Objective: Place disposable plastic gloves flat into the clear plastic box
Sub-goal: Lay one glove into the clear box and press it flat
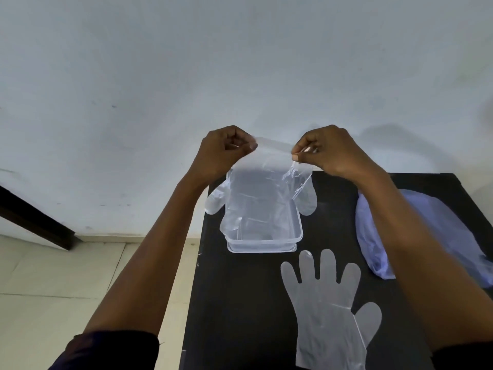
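Observation:
My left hand [222, 149] and my right hand [326, 149] each pinch a corner of the cuff of a thin clear plastic glove [262, 193], which hangs stretched between them. Its fingers droop down into the clear plastic box [264, 245] on the black table [240, 303]. Glove thumbs stick out past the box's left and right sides. A second clear glove [324, 303] lies flat on the table in front of the box, fingers pointing away from me.
A bluish plastic bag [373, 236] lies at the table's right side, partly behind my right forearm. A pale wall stands close behind the table. Tiled floor shows to the left, with a dark beam low on the wall.

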